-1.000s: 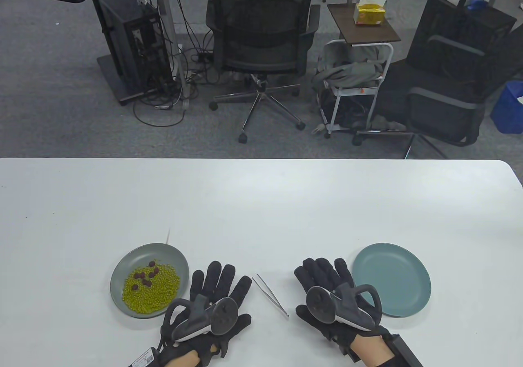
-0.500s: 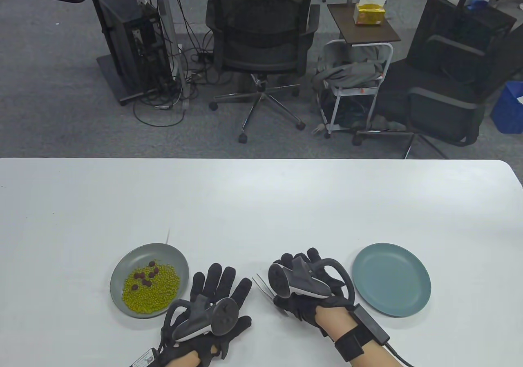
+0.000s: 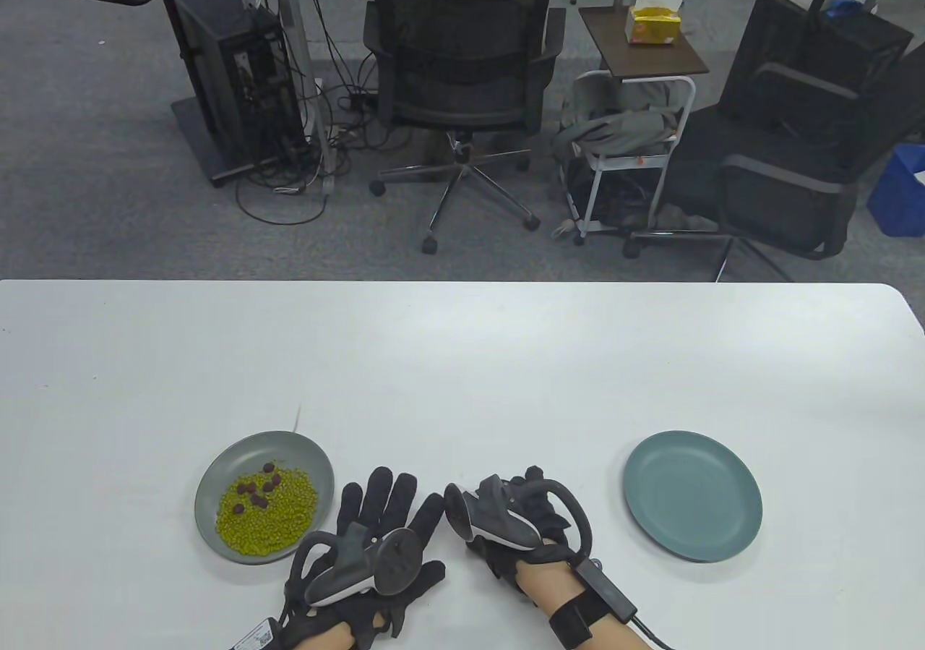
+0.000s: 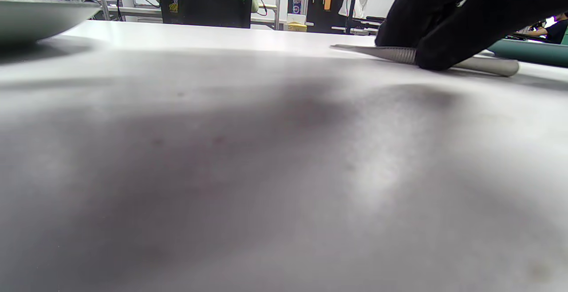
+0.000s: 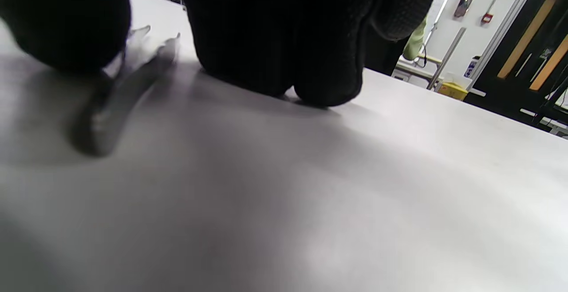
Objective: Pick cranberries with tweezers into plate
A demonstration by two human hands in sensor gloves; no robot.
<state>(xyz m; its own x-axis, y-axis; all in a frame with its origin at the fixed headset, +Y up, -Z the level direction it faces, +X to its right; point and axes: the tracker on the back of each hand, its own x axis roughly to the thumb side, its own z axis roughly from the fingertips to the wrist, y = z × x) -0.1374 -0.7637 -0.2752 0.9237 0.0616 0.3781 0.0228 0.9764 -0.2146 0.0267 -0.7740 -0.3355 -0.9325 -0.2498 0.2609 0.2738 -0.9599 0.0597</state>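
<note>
A grey plate [image 3: 209,476] at the left holds green beans with several dark cranberries [image 3: 256,489] on top. An empty teal plate [image 3: 692,494] lies at the right. My left hand [image 3: 386,498] rests flat on the table with fingers spread, just right of the grey plate. My right hand [image 3: 509,509] is curled over the metal tweezers and hides them in the table view. In the left wrist view its fingertips [image 4: 437,57] pinch the tweezers [image 4: 390,53], which still lie on the table. The right wrist view shows the tweezers [image 5: 120,92] between thumb and fingers.
The white table [image 3: 462,361] stretches wide beyond the plates. An office chair [image 3: 462,64], a small cart [image 3: 636,144] and a computer tower [image 3: 231,64] stand on the floor past the far edge. The grey plate's rim [image 4: 40,14] shows in the left wrist view.
My right hand moved left from beside the teal plate, turned over the tweezers and closed its fingers on them. My left hand has not moved.
</note>
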